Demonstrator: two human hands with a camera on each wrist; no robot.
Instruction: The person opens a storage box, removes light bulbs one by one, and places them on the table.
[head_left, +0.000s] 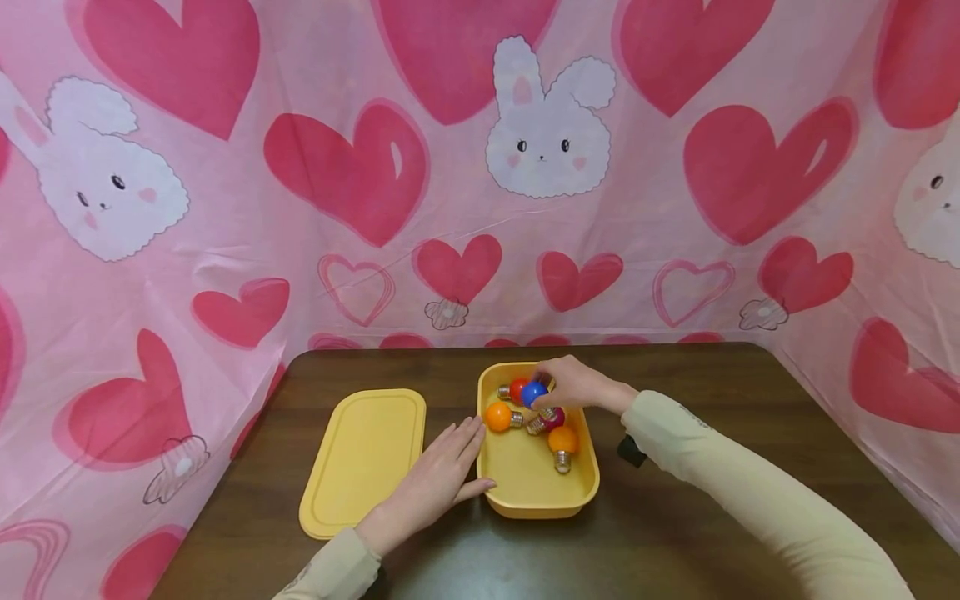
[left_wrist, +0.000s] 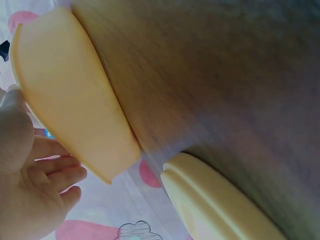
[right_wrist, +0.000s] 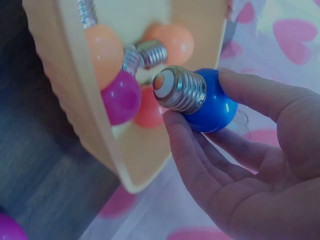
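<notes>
My right hand pinches a blue light bulb between thumb and fingers, above the far end of a yellow plastic container. In the right wrist view the bulb's silver screw base points away from the palm. Inside the container lie a red bulb, an orange bulb, a purple bulb and a second orange bulb. My left hand rests at the container's left rim, its fingers extended and thumb spread toward the near corner.
A yellow lid lies flat on the dark wooden table, left of the container. At the right wrist view's lower left corner, part of a round purple thing shows outside the container. A pink heart-patterned cloth hangs around the table.
</notes>
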